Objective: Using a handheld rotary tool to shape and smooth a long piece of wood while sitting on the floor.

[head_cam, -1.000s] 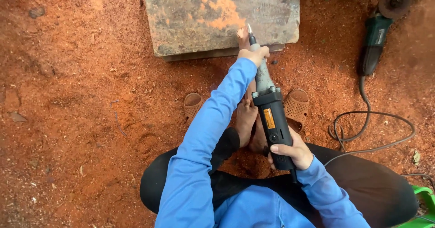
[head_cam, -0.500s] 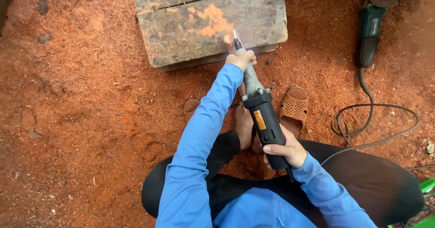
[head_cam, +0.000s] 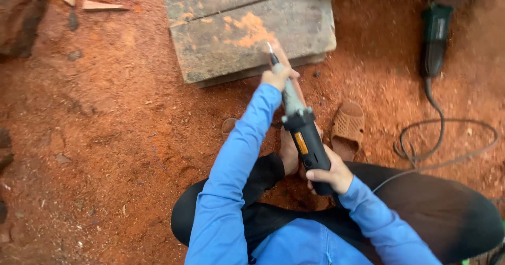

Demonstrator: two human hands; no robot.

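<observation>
I sit on red sawdust-covered ground holding a black and grey die grinder (head_cam: 300, 123) with an orange label. My left hand (head_cam: 280, 77) grips its slim grey neck near the bit. My right hand (head_cam: 329, 173) wraps the black rear body. The bit tip touches the near edge of a weathered grey wooden block (head_cam: 231, 33) dusted with orange sawdust. Both sleeves are blue.
A green angle grinder (head_cam: 435, 33) lies at the upper right, its black cord (head_cam: 447, 144) looping over the ground. A brown sandal (head_cam: 347, 128) sits beside my bare foot (head_cam: 288, 152). Wood scraps (head_cam: 100, 4) lie at the upper left, and a dark rock (head_cam: 21, 12) fills the corner.
The view has shifted, so the block and grinder sit lower and further left in frame. Both hands keep their grip on the die grinder at the block's edge.
</observation>
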